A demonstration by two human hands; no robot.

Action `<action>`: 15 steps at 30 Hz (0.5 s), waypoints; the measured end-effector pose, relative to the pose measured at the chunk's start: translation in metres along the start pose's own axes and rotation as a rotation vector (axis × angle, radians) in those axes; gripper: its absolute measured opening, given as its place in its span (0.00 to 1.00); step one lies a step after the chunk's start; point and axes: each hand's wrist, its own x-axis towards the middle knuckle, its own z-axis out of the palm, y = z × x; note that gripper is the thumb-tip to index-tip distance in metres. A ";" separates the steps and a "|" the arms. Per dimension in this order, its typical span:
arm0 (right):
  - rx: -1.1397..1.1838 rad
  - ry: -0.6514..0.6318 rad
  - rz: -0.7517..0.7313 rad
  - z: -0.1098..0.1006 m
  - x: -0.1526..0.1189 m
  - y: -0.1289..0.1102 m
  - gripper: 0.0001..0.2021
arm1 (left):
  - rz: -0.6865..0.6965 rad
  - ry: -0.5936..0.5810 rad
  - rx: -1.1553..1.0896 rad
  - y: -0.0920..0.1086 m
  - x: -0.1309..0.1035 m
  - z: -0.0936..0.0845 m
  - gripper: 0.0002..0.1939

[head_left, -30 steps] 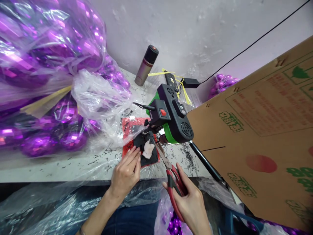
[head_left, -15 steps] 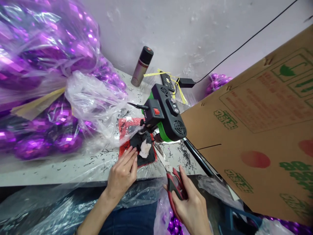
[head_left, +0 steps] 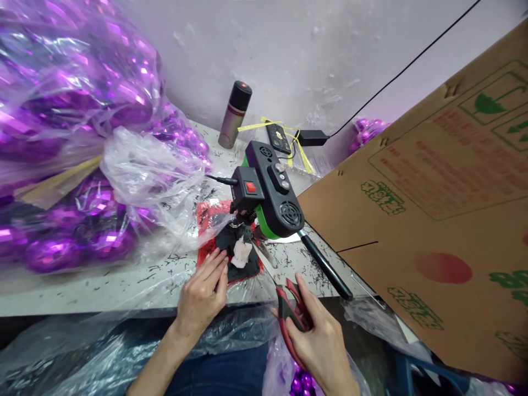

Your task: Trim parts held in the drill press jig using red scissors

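Observation:
My right hand (head_left: 319, 335) is closed around the red and black handles of a pair of scissors (head_left: 284, 316). The scissor blades point up and left, toward a black and green machine (head_left: 274, 190) with a red switch. My left hand (head_left: 204, 289) lies with its fingers stretched out, fingertips at the near left edge of a black pad (head_left: 247, 270). A crumpled whitish lump (head_left: 241, 252) sits on that pad, just right of my fingertips. Under the pad shows a red sheet (head_left: 203, 220). The machine partly hides the pad's far side.
Clear bags of shiny purple balls (head_left: 74, 236) crowd the left. A large cardboard box (head_left: 412, 220) leans in from the right, near the machine's black lever (head_left: 325, 264). A spray can (head_left: 235, 114) stands behind, beside yellow strips (head_left: 304, 158). Black scraps litter the table (head_left: 103, 291).
The whole view has shifted slightly, with the machine and can sitting a little further left. Both hands keep nearly the same pose, and the scissors stay in my right hand.

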 end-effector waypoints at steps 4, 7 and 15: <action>0.003 0.001 -0.009 0.000 0.001 -0.001 0.32 | 0.002 -0.002 -0.003 0.000 0.000 0.000 0.13; 0.005 0.003 -0.022 -0.003 0.001 -0.001 0.31 | -0.002 0.002 -0.004 0.000 0.000 0.001 0.13; -0.005 -0.010 -0.027 -0.001 0.004 -0.003 0.31 | -0.004 0.005 -0.006 0.000 0.000 0.001 0.12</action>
